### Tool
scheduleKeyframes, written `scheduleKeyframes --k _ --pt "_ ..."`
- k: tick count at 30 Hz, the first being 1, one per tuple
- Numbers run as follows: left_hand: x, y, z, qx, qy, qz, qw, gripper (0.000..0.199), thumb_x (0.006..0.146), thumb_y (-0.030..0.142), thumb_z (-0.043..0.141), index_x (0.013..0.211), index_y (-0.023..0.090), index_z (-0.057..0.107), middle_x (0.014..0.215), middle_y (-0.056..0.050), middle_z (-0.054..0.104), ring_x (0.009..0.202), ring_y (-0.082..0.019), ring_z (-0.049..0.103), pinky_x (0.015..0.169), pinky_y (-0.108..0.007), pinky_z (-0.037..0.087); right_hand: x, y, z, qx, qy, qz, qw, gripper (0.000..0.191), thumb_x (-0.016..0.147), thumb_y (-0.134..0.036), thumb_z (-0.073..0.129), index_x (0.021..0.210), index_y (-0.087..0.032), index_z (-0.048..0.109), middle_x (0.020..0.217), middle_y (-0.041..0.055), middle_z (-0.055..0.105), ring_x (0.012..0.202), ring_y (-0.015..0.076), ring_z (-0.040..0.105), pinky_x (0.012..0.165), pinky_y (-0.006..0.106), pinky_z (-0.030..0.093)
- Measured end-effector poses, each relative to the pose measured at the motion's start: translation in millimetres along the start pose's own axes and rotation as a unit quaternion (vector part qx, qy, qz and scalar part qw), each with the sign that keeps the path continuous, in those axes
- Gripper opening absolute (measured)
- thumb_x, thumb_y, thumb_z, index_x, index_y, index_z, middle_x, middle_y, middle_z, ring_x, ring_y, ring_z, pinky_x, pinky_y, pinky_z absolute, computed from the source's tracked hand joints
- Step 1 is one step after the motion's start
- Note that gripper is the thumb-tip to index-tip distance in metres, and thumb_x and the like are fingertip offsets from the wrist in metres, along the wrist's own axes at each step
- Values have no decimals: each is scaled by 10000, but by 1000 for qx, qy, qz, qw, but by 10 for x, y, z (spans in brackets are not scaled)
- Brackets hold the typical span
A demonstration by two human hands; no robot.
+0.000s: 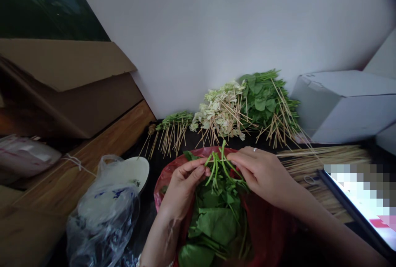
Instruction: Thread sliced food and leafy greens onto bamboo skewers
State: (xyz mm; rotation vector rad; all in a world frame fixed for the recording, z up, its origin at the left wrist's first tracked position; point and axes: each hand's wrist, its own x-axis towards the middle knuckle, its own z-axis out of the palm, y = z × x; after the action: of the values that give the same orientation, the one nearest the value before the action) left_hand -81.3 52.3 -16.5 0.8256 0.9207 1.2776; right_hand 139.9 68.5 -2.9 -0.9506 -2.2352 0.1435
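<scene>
Above a red plastic bag [161,180] of leafy greens [218,221], my two hands face each other. A thin bamboo skewer [220,160] runs level between them, with several green stems [215,172] threaded on it and hanging down. My left hand [187,182] pinches a stem at the skewer's left end between thumb and forefinger. My right hand [262,172], with a ring on one finger, is closed on the skewer's other end; its fingertips are partly hidden behind the stems.
Skewered greens [262,94], skewered pale leaves [219,102] and skewered green stalks [175,120] lie along the wall. Loose skewers [334,155] and a lit screen [365,205] are at right, near a white box [349,102]. Left are a white bowl [139,170], clear plastic bag [102,213] and cardboard box [77,98].
</scene>
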Motion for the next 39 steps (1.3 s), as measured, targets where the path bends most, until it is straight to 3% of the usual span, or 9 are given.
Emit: scheduleKeyframes --k 22,30,39 --pt "55 -50 14 -37 53 14 998 316 544 290 978 792 169 824 719 -21 780 677 -92 688 703 -167 545 -28 -24 46 -19 6 -3 1000 331 946 -56 411 1070 -134 708 905 81 705 812 220 644 727 344 481" --pt "63 -107 9 -20 81 26 996 318 560 302 973 797 161 815 774 -35 804 690 -111 706 693 -185 553 -20 -49 124 -15 5 0 1000 323 932 -48 396 972 -142 702 941 97 717 848 233 673 762 360 499" --pt "61 -113 -22 -28 62 3 998 296 609 277 951 833 145 809 827 -54 812 709 -125 717 727 -213 570 -30 -80 181 -2 -8 4 1000 349 939 -58 375 1048 -117 701 934 112 718 838 245 688 750 376 518"
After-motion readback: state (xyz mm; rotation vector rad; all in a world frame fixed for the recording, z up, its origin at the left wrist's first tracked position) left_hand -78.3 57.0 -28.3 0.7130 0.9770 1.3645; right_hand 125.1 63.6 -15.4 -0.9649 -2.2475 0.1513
